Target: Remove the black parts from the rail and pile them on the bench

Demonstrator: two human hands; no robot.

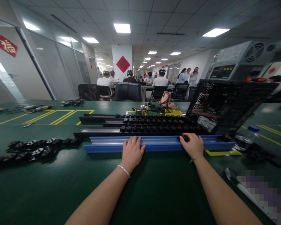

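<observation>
A long blue channel rail point(107, 148) lies crosswise on the green table in front of me. Across its middle, my left hand point(132, 151) grips the rail, fingers reaching to the far edge and thumb on the near side. My right hand point(193, 145) is curled over the rail's right part. Between its thumb and fingers shows a small black part point(185, 137), mostly hidden, its kind unclear. Just behind lies a black channel rail point(98, 130), with a row of small black round-topped parts point(145, 128) in it. More black rails of this sort lie farther back.
Strips of black parts point(37, 153) lie at left. On the right stand an opened computer case point(234, 106), a power supply point(245, 53) and a blue-capped bottle point(245, 137). A metal bowl point(140, 108) and yellow tray point(173, 112) are behind the rails. People sit farther off.
</observation>
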